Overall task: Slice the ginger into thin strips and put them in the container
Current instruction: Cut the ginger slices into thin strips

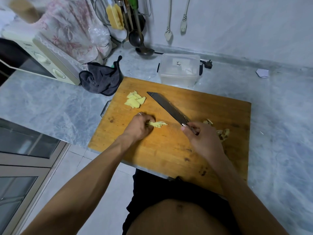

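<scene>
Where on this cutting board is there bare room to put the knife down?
Bare wood lies along the cutting board's far right, beyond the knife, and along the near edge between the forearms. It is crowded around the left hand on the ginger, the slices and the peelings.

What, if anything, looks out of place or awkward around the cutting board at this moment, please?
The cutting board sits skewed on the counter, and its near corner overhangs the counter edge toward the person. A dark cloth lies crumpled against its far left corner. The container appears to have its lid on.
</scene>
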The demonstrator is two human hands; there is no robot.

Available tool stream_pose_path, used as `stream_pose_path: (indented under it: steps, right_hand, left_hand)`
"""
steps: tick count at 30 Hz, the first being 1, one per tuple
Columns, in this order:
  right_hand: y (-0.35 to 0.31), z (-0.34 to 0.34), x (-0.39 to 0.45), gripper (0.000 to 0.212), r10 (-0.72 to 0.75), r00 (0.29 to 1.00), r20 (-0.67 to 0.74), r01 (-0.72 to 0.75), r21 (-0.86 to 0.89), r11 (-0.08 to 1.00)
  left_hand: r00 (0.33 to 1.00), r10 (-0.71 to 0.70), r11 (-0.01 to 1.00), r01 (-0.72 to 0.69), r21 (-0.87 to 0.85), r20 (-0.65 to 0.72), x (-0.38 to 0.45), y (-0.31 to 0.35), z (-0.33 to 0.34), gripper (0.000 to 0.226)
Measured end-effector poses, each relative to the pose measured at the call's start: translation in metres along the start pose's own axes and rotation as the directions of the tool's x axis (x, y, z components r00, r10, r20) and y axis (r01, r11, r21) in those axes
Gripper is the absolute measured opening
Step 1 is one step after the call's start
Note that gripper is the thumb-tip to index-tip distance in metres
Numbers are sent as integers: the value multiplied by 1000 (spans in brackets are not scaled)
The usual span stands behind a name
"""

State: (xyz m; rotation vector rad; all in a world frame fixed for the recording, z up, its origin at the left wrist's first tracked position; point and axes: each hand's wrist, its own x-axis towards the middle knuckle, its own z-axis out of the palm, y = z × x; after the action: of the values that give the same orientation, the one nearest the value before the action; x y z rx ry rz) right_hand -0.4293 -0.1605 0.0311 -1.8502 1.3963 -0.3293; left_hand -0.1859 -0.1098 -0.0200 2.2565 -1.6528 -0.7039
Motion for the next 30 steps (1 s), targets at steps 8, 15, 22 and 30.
stream_pose_path:
  steps: [8,15,22,30]
  right_hand:
    - [0,-16,16,38,-1,999,-32,2,35,999]
    - [-2,-27,31,38,-14,998,-57,16,48,999]
    - [-7,-27,35,37,6,999,-37,-3,79,997]
    - [-9,-18,32,30,-13,999,-37,18,119,993]
  left_hand:
    - [995,-86,995,83,-52,-46,64,25,-8,24]
    - [993,-116,993,115,-26,-24,99,35,-17,22]
    - [991,-97,981,79,-175,-95,86,18,-24,31]
    - [979,-134,962,92,-257,-153,71,2,-22,27]
